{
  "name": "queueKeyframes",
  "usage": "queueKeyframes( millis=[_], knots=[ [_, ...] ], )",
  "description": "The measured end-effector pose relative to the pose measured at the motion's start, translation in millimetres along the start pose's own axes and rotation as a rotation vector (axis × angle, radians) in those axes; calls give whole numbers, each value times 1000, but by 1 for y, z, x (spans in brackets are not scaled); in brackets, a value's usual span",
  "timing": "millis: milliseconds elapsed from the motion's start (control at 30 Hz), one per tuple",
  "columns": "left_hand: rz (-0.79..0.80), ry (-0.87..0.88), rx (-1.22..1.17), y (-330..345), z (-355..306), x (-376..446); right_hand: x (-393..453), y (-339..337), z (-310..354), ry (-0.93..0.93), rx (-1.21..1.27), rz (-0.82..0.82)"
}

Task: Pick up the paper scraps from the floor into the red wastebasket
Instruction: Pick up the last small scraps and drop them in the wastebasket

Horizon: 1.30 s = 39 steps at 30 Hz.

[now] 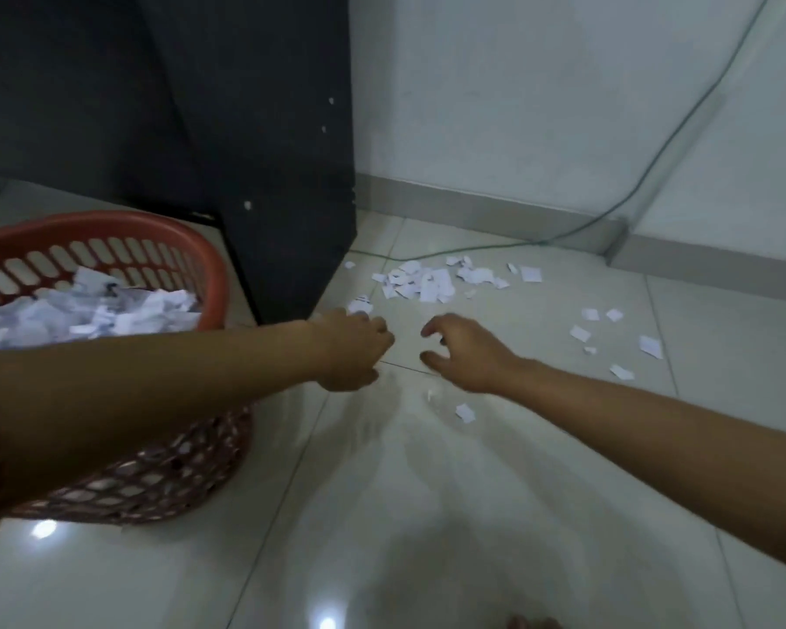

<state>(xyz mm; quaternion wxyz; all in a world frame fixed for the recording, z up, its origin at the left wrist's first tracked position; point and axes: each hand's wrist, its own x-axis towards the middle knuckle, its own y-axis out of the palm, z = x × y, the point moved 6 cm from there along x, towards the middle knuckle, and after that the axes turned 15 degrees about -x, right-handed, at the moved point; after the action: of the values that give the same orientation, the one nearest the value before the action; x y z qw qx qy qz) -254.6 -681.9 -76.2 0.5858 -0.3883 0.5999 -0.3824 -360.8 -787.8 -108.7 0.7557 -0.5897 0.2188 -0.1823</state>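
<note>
Dozens of featherlight paper scraps (427, 281) lie near the floor's (473, 492) far edge, so I'd pinch clumps, left hand (352, 351) clenched (contents unclear), right hand (461, 351) loosely spread.

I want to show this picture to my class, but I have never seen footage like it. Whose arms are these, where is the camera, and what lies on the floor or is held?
There is no machine here. The single picture comes from a camera worn on a person's head, looking forward and down, so the two bare arms are that person's own. The left hand reaches forward with curled fingers; something white shows at its fingertips, perhaps a scrap, but I cannot tell. The right hand hovers with fingers spread and holds nothing. White paper scraps lie scattered on the pale tiled floor, most in a cluster near a dark cabinet. To the left stands the red wastebasket, already holding torn paper.
</note>
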Motion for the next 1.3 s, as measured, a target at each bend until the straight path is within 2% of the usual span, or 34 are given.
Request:
queueKeyframes(
  millis=[167, 233, 333, 433, 600, 700, 800, 1100, 1300],
  knots=[
    [84, -24, -18, 58, -30, 55, -52, 106, -37, 96, -73, 189],
    [112, -27, -35, 77, -34, 62, -74, 142, -36, -27, -173, 248],
    [124, -88, -103, 103, -28, 63, -90, 173, -16, -358, -310, 255],
    [114, -147, -217, 127, -22, 64, -71, 188, -16, -462, -346, 232],
    [-30, -228, -453, 146, -20, 73, -13, 171, -65, -286, -334, 156],
    [-153, -228, -587, 142, -26, 83, -3, 154, -88, -242, -292, 54],
    [-257, -198, -669, 135, -34, 107, -6, 146, -118, -122, -203, -39],
    [-265, -21, -705, 107, -80, 211, -31, 120, -263, 494, -134, -207],
    [-303, -39, -747, 96, -77, 271, -26, 100, -347, 745, -126, -230]
  ],
)
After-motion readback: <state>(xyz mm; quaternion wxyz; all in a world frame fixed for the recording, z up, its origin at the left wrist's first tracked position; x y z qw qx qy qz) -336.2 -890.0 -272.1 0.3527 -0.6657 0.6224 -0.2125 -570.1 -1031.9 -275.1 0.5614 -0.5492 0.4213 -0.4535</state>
